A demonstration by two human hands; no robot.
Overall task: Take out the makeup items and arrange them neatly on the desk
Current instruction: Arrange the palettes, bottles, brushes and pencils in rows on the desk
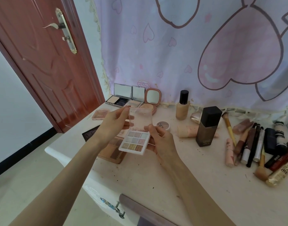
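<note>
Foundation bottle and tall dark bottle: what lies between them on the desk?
Head view: a gold compact lies between the foundation bottle and the tall dark bottle, partly hidden by the dark one.

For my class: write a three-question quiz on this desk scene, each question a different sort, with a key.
1. True or false: the palette lies shut on the desk.
2. Which hand holds the palette's clear lid: A left, B right?
3. What stands directly right of the hands: a dark ____?

Key: 1 false, it is held open by both hands; 2 A, left hand, while the right hand grips the base; 3 bottle.
</note>
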